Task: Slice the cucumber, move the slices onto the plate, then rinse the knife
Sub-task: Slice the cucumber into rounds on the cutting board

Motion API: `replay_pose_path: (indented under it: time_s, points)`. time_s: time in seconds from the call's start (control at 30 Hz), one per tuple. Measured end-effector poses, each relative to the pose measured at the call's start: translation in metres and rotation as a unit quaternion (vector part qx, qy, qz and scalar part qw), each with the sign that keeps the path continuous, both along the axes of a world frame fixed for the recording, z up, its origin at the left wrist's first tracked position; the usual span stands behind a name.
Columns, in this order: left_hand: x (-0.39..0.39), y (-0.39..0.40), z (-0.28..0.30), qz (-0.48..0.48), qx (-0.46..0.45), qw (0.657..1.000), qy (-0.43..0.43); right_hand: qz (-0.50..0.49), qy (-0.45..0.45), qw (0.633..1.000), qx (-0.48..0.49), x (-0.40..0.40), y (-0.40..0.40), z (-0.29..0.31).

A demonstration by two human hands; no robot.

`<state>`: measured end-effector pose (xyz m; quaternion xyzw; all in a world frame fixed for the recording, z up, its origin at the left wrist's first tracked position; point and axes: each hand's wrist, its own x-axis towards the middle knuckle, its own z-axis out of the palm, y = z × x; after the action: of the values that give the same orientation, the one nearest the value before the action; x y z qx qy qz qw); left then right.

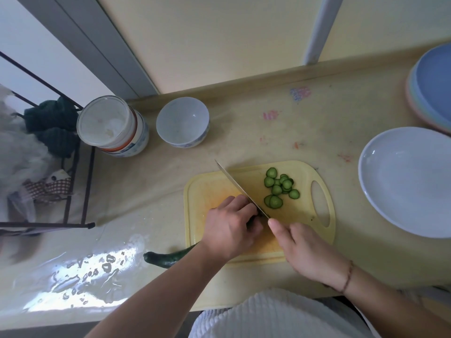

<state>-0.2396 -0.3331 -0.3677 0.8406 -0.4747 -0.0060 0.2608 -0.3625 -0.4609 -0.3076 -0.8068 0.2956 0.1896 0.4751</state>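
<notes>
A dark green cucumber (164, 257) lies across the yellow cutting board (302, 225), its tail sticking off the board's left edge. My left hand (231, 225) presses down on it and hides most of it. My right hand (305, 252) grips the handle of a knife (240, 187), whose blade slants up and left, its edge against the cucumber right beside my left fingers. Several round slices (279, 189) lie in a loose pile on the board to the right of the blade. A pale blue plate (395, 191) stands right of the board.
A white bowl (183, 121) and a stack of bowls (114, 126) stand behind the board at the left. Stacked coloured plates (429, 89) sit at the far right. A dark wire rack (73, 181) with cloths is at the left, beside a glossy wet-looking patch (85, 272) of counter.
</notes>
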Motion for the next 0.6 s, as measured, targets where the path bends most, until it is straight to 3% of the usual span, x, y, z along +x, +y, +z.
replay_pose_path:
  time_s: [0.6]
  points:
    - [0.001,0.001,0.001,0.005,-0.015,1.000,0.007,-0.017,-0.017,0.998,0.058,-0.008,-0.007,0.009]
